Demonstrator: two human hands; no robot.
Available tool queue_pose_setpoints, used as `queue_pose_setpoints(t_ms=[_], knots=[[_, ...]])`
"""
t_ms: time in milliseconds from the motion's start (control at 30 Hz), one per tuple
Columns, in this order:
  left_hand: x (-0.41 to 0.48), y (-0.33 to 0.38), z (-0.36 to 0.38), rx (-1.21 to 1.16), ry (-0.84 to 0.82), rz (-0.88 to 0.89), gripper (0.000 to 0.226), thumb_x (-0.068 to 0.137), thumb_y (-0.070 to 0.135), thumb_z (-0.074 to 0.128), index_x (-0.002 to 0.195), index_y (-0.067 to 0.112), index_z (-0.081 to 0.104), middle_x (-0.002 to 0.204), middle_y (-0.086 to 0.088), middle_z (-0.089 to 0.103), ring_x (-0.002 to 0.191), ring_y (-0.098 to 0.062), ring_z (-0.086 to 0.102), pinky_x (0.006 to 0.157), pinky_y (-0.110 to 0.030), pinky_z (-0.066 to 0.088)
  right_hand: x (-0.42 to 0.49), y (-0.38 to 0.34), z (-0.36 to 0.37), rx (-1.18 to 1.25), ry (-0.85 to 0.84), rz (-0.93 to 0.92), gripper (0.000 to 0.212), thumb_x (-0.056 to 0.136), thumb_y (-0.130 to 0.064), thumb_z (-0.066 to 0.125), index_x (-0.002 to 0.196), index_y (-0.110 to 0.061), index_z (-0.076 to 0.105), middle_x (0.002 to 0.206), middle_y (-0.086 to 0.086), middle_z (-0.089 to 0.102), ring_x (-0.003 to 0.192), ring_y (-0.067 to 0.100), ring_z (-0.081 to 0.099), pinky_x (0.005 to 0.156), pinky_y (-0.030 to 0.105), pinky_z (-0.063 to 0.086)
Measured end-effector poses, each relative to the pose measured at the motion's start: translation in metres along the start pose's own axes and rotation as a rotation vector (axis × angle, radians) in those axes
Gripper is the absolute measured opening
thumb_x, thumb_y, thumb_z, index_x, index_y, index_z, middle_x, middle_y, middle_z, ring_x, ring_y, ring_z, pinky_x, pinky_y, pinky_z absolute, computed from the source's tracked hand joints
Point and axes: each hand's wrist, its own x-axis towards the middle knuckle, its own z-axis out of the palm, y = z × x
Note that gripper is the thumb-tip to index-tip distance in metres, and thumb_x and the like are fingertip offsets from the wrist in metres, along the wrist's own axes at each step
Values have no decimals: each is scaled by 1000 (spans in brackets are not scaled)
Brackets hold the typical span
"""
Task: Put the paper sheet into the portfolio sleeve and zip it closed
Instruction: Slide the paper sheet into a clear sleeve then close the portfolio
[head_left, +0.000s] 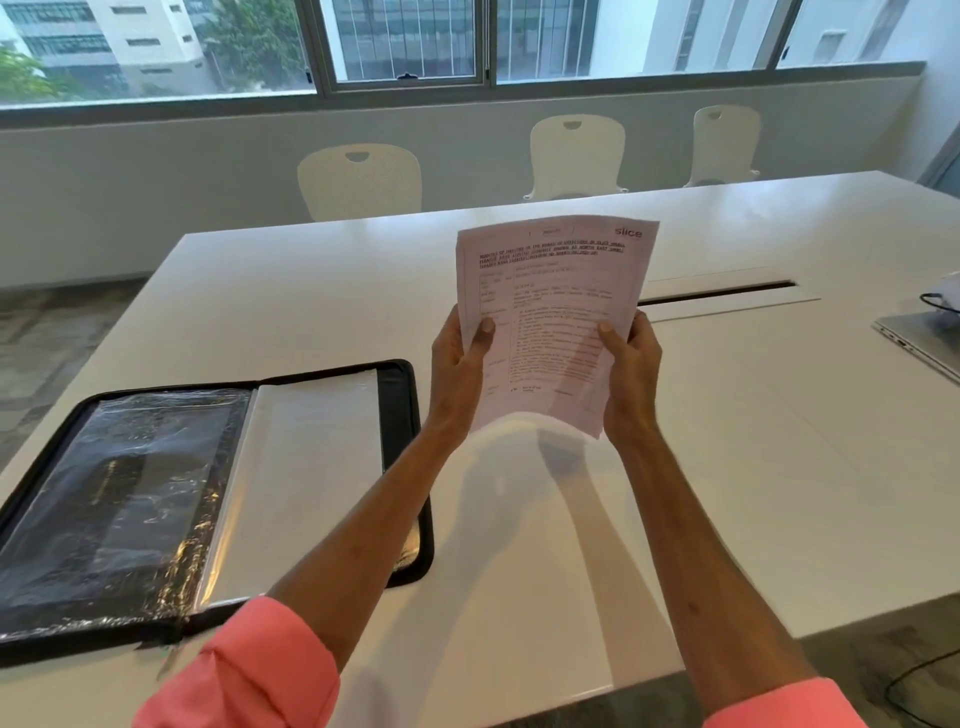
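A printed white paper sheet is held upright above the white table, its printed side facing me. My left hand grips its left edge and my right hand grips its right edge, thumbs on the front. The black zip portfolio lies open flat on the table to the left of my arms. Its left half shows clear plastic sleeves over a dark page, its right half a pale sleeve page. My left forearm crosses over the portfolio's right corner.
Three white chairs stand along the table's far side under the windows. A cable slot runs across the table behind the paper. A closed laptop with a cable lies at the right edge.
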Motion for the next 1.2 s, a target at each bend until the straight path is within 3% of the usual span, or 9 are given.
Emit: queue_pose_setpoints(t_ms=[100, 200, 300, 533, 700, 800, 933, 1200], knots=[[-18, -26, -5, 28, 22, -56, 28, 114, 18, 55, 141, 15, 62, 128, -8, 75, 114, -30, 75, 93, -49, 67, -10, 25, -7, 7, 11, 60, 26, 99, 0, 61, 123, -3, 70, 106, 4, 77, 92, 20, 71, 80, 36, 59], [-34, -47, -9, 44, 26, -131, 32, 115, 19, 53, 146, 16, 60, 131, -4, 74, 118, -25, 74, 94, -47, 66, -17, 45, -8, 13, 23, 155, 29, 98, -1, 62, 118, -15, 77, 106, -2, 80, 98, 20, 70, 87, 37, 56], [-37, -52, -9, 41, 1, -145, 33, 116, 22, 51, 148, 17, 58, 133, -3, 73, 120, -23, 74, 93, -41, 66, -16, 49, -6, 4, 38, 174, 30, 101, 0, 60, 119, -16, 77, 105, -5, 81, 93, 13, 71, 82, 30, 57], [-20, -39, -18, 136, -8, -120, 33, 115, 23, 51, 146, 19, 60, 128, -1, 75, 112, -23, 77, 88, -41, 68, -5, 34, 3, -60, 4, 129, 30, 98, 4, 56, 115, -9, 77, 104, 5, 79, 85, 18, 73, 68, 27, 60], [-5, -25, -58, 177, 58, -179, 31, 110, 15, 52, 136, 19, 68, 120, -2, 80, 101, -23, 80, 84, -44, 68, 8, 27, 30, -115, -154, 224, 27, 102, -11, 59, 103, -26, 81, 100, 0, 84, 92, 28, 78, 84, 44, 65], [0, -17, -95, 209, 96, -228, 33, 105, 16, 55, 132, 23, 71, 115, 0, 82, 96, -26, 81, 83, -47, 68, 9, 31, 53, -117, -280, 285, 20, 102, -21, 65, 114, -24, 80, 109, 4, 84, 97, 30, 79, 85, 44, 64], [2, -7, -147, 213, 145, -307, 36, 102, 7, 56, 128, 24, 73, 111, -1, 83, 93, -27, 81, 82, -47, 67, 4, 37, 90, -144, -458, 316, 29, 103, -26, 65, 129, -17, 76, 112, 10, 83, 98, 34, 79, 83, 48, 64], [-3, 9, -227, 203, 245, -366, 30, 102, 7, 56, 118, 23, 75, 101, 1, 85, 85, -22, 82, 69, -33, 63, -2, 45, 165, -264, -746, 308, 29, 105, -27, 67, 128, -12, 75, 115, 16, 82, 105, 43, 78, 93, 58, 64]])
